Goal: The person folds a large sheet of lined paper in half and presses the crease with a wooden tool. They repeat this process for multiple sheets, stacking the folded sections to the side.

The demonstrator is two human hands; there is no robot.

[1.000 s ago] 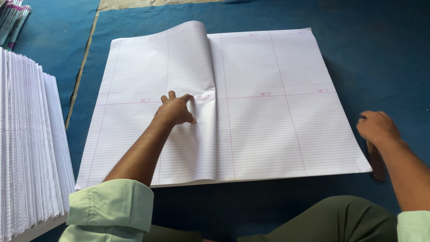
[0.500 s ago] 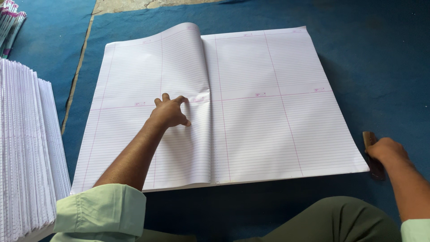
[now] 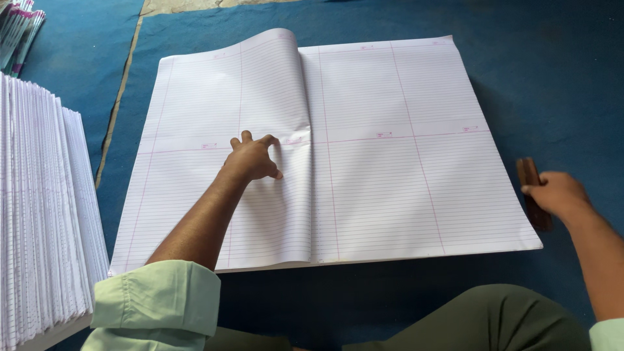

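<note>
The ruled sheets [image 3: 383, 162] lay flat on the blue mat [image 3: 539, 84], squarely ahead of the person, a large stack of white paper lined in pale rows and divided by red margin lines into four panels. The upper leaves on the left half were folded toward the centre, so that a rounded fold [image 3: 300, 130] ran from the far edge to the near edge, slightly left of the middle. The left hand [image 3: 250, 159] rested on the folded part, palm down, fingers spread and not closed on anything; pressing near the fold appeared to hold the leaves in register and to keep the bend from springing back, and a small crease showed just beside the fingertips. The right hand [image 3: 558, 194] lay off the paper on the mat, just beside the right edge, its fingers curled onto a dark brown wooden block [image 3: 534, 195]; the grip was narrow and touching the block, though whether the block was fully clasped could not be told. To the left a tall pile of folded sheets [image 3: 39, 214] stood on edge, well apart from the open sheets. At the far left corner lay a bundle of coloured booklets [image 3: 23, 29]. Pale green cuffs and a dark green knee [image 3: 494, 322] marked the near edge.
</note>
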